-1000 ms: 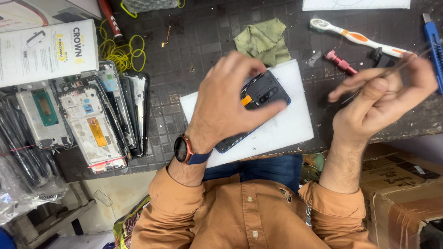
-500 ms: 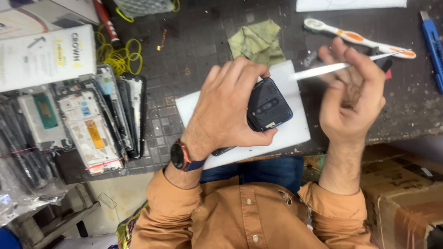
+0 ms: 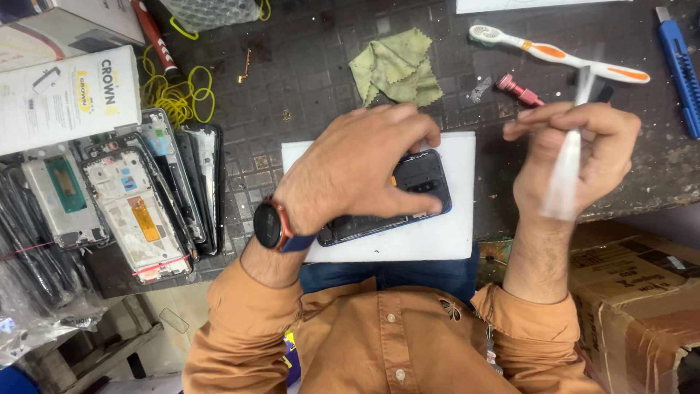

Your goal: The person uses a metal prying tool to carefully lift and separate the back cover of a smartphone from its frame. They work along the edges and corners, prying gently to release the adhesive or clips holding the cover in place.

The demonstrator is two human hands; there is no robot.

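My left hand (image 3: 361,166) lies flat over a dark opened phone (image 3: 408,197), pressing it onto a white foam pad (image 3: 452,233) at the front of the workbench. A watch with an orange-edged case sits on that wrist. My right hand (image 3: 576,149) is raised just right of the pad, fingers closed on a thin pale tool (image 3: 569,171) that is blurred by motion and points down toward me. The phone's lower half is hidden under my left palm.
A white-and-orange toothbrush (image 3: 554,52), a red screwdriver bit (image 3: 519,90), a blue utility knife (image 3: 678,66) and a green cloth (image 3: 397,67) lie behind. Several phone frames (image 3: 138,204), a white box (image 3: 65,98) and yellow bands (image 3: 179,91) sit left. A cardboard box (image 3: 642,292) stands lower right.
My right hand has swung the thin tool from lying across the bench to pointing down toward me. My left hand has turned the phone slightly and keeps pressing it on the pad.
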